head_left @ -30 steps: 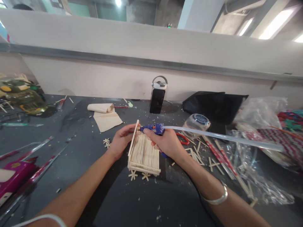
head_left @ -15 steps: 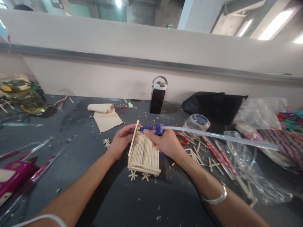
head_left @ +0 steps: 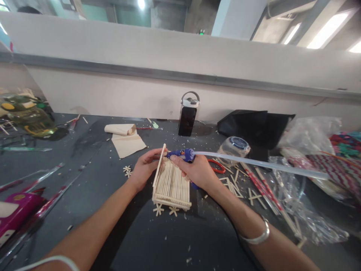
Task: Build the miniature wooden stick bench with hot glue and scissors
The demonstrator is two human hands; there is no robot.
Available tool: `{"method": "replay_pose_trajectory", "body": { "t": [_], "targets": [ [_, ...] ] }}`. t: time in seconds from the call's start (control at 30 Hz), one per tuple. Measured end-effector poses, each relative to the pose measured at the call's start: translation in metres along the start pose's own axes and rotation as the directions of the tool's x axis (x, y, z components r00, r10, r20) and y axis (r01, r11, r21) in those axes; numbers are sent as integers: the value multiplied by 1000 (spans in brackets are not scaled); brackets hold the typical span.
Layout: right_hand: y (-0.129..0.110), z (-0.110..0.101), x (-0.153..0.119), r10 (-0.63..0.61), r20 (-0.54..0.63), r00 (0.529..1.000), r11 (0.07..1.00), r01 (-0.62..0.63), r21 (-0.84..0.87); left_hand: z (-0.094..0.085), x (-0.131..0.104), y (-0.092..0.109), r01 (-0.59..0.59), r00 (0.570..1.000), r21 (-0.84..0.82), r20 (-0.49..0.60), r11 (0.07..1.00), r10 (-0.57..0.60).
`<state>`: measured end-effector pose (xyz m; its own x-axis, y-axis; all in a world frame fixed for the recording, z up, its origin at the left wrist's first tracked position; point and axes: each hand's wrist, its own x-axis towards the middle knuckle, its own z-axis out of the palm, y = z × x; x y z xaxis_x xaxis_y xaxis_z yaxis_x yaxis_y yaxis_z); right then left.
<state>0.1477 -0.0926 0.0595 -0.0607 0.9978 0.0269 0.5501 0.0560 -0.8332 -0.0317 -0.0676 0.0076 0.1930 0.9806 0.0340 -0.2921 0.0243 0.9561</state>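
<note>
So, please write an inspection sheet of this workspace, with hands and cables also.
Surface: dark tabletop, small scraps scattered.
Things in use: craft-stick platform with raised left side; blue glue gun with long glue stick.
Clutter: loose wooden sticks and clear plastic wrapping at right.
Hands: left hand holds craft-stick platform; right hand holds glue gun.
Cables: white loop at left forearm; cable or band, cannot tell.
Surroundings: pale partition; phone upright before bottle.

No lettering can be read; marks on the blue glue gun [head_left: 186, 154] and clear jar [head_left: 231, 153] are too small
</note>
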Motion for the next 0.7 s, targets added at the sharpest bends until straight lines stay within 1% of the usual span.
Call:
{"method": "replay_pose_trajectory", "body": {
  "t": [0.23,0.7],
  "targets": [
    [-1,-2,-1,-38,-1,999,999,38,-19,-1,0,-1,-13,1000,4,10,1000,13],
    [-4,-3,-3,16,16,1000,999,-15,-41,-1,0,-2,-29,999,18,19,999,28]
  ]
}}
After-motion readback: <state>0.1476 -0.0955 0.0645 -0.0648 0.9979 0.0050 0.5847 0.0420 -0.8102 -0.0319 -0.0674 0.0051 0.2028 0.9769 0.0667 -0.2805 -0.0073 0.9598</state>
